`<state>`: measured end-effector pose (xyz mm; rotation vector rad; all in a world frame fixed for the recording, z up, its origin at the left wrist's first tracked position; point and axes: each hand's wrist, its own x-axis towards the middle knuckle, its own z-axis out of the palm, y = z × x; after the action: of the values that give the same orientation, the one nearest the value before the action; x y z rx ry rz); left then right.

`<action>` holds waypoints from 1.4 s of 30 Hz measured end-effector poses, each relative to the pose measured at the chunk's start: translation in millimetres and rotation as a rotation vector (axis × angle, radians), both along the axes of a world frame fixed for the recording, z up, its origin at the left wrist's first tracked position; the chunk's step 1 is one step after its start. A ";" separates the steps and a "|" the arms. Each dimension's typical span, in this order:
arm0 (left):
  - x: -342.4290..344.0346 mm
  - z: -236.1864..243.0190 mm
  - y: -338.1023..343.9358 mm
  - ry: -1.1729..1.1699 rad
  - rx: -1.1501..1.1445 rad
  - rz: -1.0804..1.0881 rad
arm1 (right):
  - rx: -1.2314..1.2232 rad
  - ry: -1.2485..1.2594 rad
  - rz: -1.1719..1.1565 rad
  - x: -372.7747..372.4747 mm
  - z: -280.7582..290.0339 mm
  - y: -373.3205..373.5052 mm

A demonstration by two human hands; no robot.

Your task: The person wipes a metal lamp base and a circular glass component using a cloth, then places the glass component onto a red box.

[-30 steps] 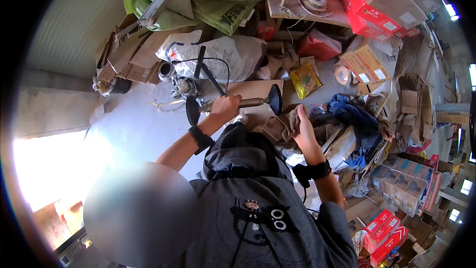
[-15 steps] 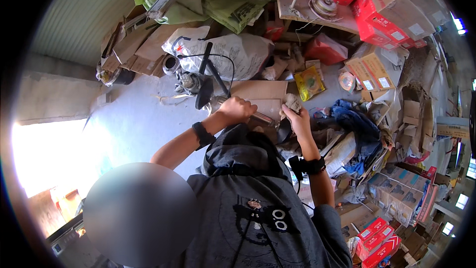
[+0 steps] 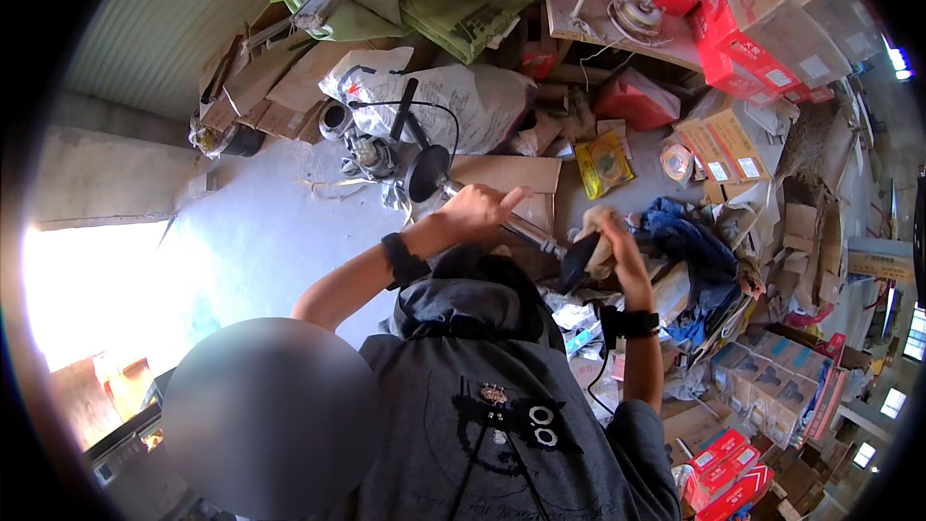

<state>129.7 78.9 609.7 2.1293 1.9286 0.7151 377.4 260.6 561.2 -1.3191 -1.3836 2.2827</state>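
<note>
My left hand grips the middle of a metal rod that carries a black disc on its far end. My right hand is closed over a beige rag at the rod's near, black end. The rod is held in the air, slanting from upper left to lower right over a flat cardboard sheet. Both wrists wear black bands.
A small motor with a black cable lies on the grey floor beside a white sack. Red boxes, cardboard cartons, a blue cloth and a yellow packet crowd the right side. Bright sunlight falls at the left.
My right hand has come up from the clutter with the rag and closed on the rod's near end. My left hand has slid along the rod, which now sits higher.
</note>
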 end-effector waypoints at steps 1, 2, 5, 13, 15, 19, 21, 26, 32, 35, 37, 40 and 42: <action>1.9 4.7 0.6 -0.052 -0.020 0.020 | 0.026 0.045 -0.092 1.0 11.4 5.6; 3.6 7.0 1.2 -0.103 -0.040 0.041 | 0.052 0.091 -0.184 1.6 23.1 9.9; 8.3 0.6 4.6 -0.158 -0.076 0.068 | 0.287 0.090 -0.303 -8.6 67.9 6.2; 18.4 -21.3 7.8 -0.136 -0.209 0.146 | 1.373 0.072 -0.066 -61.0 140.0 -46.7; 16.8 -24.6 10.3 -0.110 -0.258 0.176 | 1.661 -0.085 0.177 -80.3 132.1 -58.2; 13.5 -14.3 20.5 -0.197 -0.430 0.281 | 1.638 -0.412 0.518 -104.8 54.3 -75.8; 11.7 -35.7 17.1 -0.250 -0.430 0.315 | 1.640 -0.418 0.474 -112.5 36.9 -85.1; -9.5 -133.1 12.8 -0.267 -0.350 0.241 | 1.665 -0.237 0.222 -147.0 15.0 -88.9; -29.4 -74.0 15.2 -0.966 -0.313 0.311 | 1.627 0.167 0.225 -155.2 26.8 -72.2; -33.0 -61.2 13.4 -1.492 -0.385 0.361 | 1.522 0.335 0.269 -145.4 23.4 -67.0; -33.3 -33.9 13.6 -1.594 -0.391 0.368 | 1.403 0.364 0.271 -134.5 28.1 -71.5; -33.9 -31.3 13.5 -1.582 -0.387 0.379 | 1.039 0.336 0.187 -125.3 26.3 -82.1; -35.7 -28.1 18.7 -1.618 -0.361 0.403 | 0.508 0.198 0.153 -120.7 1.8 -88.8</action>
<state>94.0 97.6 581.7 0.3939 1.2268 1.3540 256.7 171.8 563.0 -0.8320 -1.8727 1.8874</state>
